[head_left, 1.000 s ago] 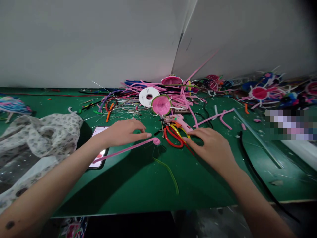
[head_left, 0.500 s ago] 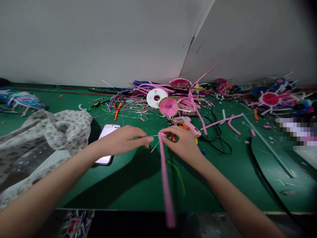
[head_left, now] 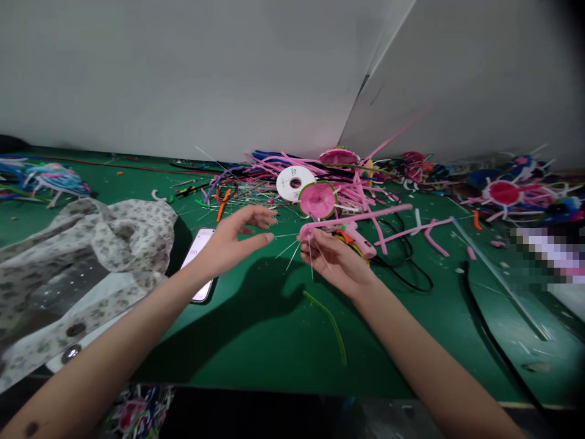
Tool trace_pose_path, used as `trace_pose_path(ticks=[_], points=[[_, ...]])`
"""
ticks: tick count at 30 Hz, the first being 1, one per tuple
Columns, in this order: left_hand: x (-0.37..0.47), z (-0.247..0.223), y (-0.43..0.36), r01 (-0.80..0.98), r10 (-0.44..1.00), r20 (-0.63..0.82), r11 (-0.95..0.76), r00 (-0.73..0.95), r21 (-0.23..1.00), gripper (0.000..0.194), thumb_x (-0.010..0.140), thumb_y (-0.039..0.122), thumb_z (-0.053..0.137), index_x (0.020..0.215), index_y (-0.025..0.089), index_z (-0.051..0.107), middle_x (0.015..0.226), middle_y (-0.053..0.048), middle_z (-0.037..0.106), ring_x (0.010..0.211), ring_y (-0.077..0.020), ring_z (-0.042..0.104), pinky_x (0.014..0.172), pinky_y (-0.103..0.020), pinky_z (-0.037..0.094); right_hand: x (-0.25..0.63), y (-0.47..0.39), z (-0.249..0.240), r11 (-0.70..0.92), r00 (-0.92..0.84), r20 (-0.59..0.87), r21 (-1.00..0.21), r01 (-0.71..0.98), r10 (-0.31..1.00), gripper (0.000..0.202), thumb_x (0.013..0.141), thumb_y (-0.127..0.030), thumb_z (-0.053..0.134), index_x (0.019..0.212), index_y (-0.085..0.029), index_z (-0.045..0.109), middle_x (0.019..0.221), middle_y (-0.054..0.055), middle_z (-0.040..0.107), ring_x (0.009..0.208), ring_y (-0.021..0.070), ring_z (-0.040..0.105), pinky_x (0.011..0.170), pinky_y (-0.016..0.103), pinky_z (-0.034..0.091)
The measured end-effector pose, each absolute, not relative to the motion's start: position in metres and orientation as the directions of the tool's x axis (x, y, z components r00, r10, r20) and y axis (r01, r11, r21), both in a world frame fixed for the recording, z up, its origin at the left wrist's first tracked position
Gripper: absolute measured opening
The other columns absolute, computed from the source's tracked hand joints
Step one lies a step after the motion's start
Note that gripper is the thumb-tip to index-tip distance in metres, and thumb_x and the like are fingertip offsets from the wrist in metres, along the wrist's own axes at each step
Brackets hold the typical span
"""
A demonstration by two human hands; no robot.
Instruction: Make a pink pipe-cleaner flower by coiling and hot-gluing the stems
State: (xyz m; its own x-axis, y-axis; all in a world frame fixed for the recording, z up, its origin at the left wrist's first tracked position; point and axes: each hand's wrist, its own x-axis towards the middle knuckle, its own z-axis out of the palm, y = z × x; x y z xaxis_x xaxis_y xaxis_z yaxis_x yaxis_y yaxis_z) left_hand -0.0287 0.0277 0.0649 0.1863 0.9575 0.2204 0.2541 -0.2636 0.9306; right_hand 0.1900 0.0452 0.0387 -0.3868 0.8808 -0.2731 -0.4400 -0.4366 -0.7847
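Observation:
Between the fingers of my right hand (head_left: pixel 336 259) is a small pink coil (head_left: pixel 307 232), with thin pale wires fanning out to the left and downward. From the coil a pink strip (head_left: pixel 365 216) runs to the right, above the hand. My left hand (head_left: pixel 237 241) hovers left of the wires with its fingers apart and nothing in them. Behind the coil lies a round pink disc with a green rim (head_left: pixel 317 200), beside a white spool (head_left: pixel 295 183). A pink glue gun (head_left: pixel 361 241) sits just beyond my right hand, partly hidden.
A phone (head_left: pixel 196 256) and patterned cloth (head_left: pixel 137 238) lie left on the green table (head_left: pixel 256 347). A yellow-green strip (head_left: pixel 336 329) rests in front. Pink and blue strips pile up by the wall; a black cable (head_left: pixel 484 329) and clear rod (head_left: pixel 503 280) lie right.
The pink strip has swung from hanging down toward me to pointing right. More wires show around the coil. My left hand has opened wider and lifted slightly.

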Motion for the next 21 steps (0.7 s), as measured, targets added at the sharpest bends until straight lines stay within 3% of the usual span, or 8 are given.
trace_pose_path(ticks=[7,11,21], points=[[-0.008,0.044,0.029,-0.053,0.972,0.108,-0.099,0.208,0.994,0.036,0.074,0.03,0.072,0.108,0.022,0.066,0.12,-0.006,0.065,0.114,-0.0228,0.058,0.098,-0.038,0.044,0.176,0.047,0.034,-0.408,-0.363,-0.224,-0.704,-0.582,0.904,0.014,0.071,-0.024,0.076,0.082,-0.024,0.068,0.081,-0.005,0.072,0.076,0.0072,0.065,0.075,0.018,0.054],[0.002,0.034,0.033,-0.196,0.974,0.126,-0.088,0.187,0.977,0.034,0.07,0.027,0.075,0.104,0.023,0.069,0.117,-0.005,0.066,0.114,-0.0215,0.058,0.099,-0.037,0.045,0.17,0.044,0.031,-0.423,-0.358,-0.243,-0.669,-0.611,0.902,0.01,0.075,-0.023,0.072,0.085,-0.023,0.068,0.082,-0.005,0.072,0.079,0.0074,0.066,0.076,0.019,0.053],[0.009,0.018,0.031,-0.193,0.985,0.166,-0.155,0.042,0.969,0.021,0.078,0.033,0.069,0.096,0.022,0.071,0.11,-0.004,0.07,0.104,-0.0186,0.063,0.097,-0.034,0.047,0.151,0.035,0.026,-0.444,-0.373,-0.258,-0.667,-0.598,0.891,0.011,0.078,-0.023,0.069,0.089,-0.023,0.07,0.092,-0.002,0.072,0.09,0.0093,0.065,0.086,0.021,0.051]])
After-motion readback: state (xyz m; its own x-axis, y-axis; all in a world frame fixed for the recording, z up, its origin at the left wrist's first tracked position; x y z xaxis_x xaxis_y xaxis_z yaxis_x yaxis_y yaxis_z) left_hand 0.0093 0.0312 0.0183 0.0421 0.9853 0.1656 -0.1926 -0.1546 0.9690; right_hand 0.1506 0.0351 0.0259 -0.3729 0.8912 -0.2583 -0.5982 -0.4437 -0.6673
